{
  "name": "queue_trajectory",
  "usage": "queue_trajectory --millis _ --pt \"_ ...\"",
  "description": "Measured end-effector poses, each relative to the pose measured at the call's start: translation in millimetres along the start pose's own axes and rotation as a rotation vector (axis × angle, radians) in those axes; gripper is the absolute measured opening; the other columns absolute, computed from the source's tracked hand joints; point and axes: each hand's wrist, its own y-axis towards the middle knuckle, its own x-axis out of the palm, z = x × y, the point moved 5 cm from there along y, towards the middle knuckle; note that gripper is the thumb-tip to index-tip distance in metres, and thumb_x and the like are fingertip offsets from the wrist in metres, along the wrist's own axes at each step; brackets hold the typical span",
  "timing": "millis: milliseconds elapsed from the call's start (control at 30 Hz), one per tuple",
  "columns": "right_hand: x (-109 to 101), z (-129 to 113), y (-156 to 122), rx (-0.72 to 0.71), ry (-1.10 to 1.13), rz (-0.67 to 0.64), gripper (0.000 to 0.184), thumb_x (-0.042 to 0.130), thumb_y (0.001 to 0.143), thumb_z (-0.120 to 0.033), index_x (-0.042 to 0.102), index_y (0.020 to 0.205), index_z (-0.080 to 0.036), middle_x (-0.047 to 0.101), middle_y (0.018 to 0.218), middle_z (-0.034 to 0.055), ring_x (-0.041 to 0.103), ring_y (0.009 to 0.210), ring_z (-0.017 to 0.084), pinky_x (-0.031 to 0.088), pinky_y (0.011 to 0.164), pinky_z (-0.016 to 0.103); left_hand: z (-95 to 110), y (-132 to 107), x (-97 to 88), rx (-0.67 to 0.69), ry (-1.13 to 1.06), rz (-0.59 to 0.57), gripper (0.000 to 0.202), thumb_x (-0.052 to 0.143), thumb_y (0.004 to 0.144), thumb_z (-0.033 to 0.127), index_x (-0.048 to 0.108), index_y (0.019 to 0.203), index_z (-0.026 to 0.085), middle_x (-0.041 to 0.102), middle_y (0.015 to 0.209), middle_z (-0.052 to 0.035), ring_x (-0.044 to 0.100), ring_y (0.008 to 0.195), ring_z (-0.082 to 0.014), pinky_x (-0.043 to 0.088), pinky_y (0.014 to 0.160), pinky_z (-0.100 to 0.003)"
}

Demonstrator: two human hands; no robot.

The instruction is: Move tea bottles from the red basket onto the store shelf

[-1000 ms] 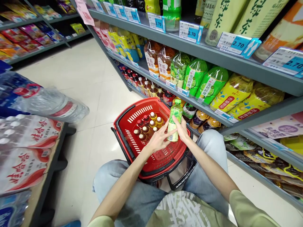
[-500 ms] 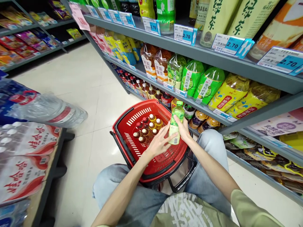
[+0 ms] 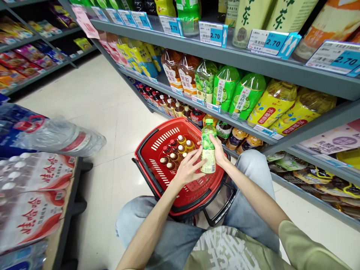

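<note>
Both of my hands hold a green tea bottle (image 3: 208, 159) with a green cap, almost upright above the near right side of a red shopping basket (image 3: 157, 144). My left hand (image 3: 189, 167) has its fingers along the bottle's left side, some of them slightly apart. On the other side, my right hand (image 3: 219, 153) grips it with the thumb across the front; its other fingers are mostly hidden behind. Small print shows on the bottle's pale label. Several capped bottles (image 3: 173, 156) stand grouped inside the basket, some red-capped, others pale-capped.
A drinks shelf (image 3: 168, 90) with price tags runs along the front and right. To the left, shrink-wrapped water packs (image 3: 36, 210) lie on a low platform beside a large water bottle (image 3: 70, 137). A snack shelf (image 3: 30, 41) stands far left. My knees flank the basket.
The bottle has turned in my hands, bringing the small print of its label more to the front, and it tilts less. The camera view has shifted slightly.
</note>
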Motion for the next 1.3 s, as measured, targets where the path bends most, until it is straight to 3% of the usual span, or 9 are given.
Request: queue_trajectory --millis 300,567,933,1133,1300 --pt "-5.7 3.6 2.5 -0.027 -0.013 0.04 0.042 0.064 0.087 -0.063 0.063 0.103 -0.025 0.073 0.088 0.0016 0.071 0.084 0.022 0.057 0.074 0.033 0.1 -1.4 4.2 0.018 0.01 -0.044 0.05 0.074 0.086 0.041 0.061 0.13 0.021 0.028 0.166 -0.0201 0.046 0.134 -0.0358 0.055 0.097 -0.052" --pt "-7.9 3.2 4.7 -0.043 -0.056 0.082 0.042 0.065 0.085 -0.062 0.063 0.104 -0.024 0.072 0.091 0.0024 0.069 0.086 0.021 0.056 0.078 0.033 -0.7 1.3 2.5 0.015 -0.009 -0.045 0.055 0.076 0.084 0.038 0.057 0.134 0.024 0.026 0.166 -0.0197 0.046 0.137 -0.0347 0.057 0.095 -0.051" --pt "-8.2 2.0 5.5 -0.073 -0.199 0.077 0.039 0.066 0.085 -0.058 0.063 0.102 -0.023 0.07 0.09 0.0021 0.065 0.089 0.02 0.051 0.082 0.033 0.6 -0.6 0.7 0.035 0.108 -0.043 0.043 0.071 0.088 0.039 0.059 0.124 0.02 0.037 0.161 -0.0234 0.053 0.132 -0.034 0.06 0.09 -0.047" --pt "-8.9 -5.4 4.3 -0.103 -0.312 0.069 0.032 0.074 0.079 -0.049 0.063 0.089 -0.02 0.067 0.085 0.0001 0.06 0.075 0.017 0.049 0.073 0.03 -0.1 -1.4 -1.0 0.088 0.146 -0.054 0.044 0.068 0.09 0.045 0.06 0.125 0.021 0.052 0.151 -0.0216 0.054 0.129 -0.0329 0.06 0.088 -0.045" --pt "-3.6 -21.2 0.6 -0.181 -0.333 0.138 0.036 0.078 0.077 -0.048 0.063 0.099 -0.023 0.07 0.095 0.0005 0.064 0.082 0.018 0.052 0.077 0.03 1.2 -0.1 -3.0 0.025 0.034 0.013 0.049 0.071 0.086 0.052 0.061 0.12 0.018 0.06 0.143 -0.0211 0.055 0.124 -0.0312 0.059 0.085 -0.043"
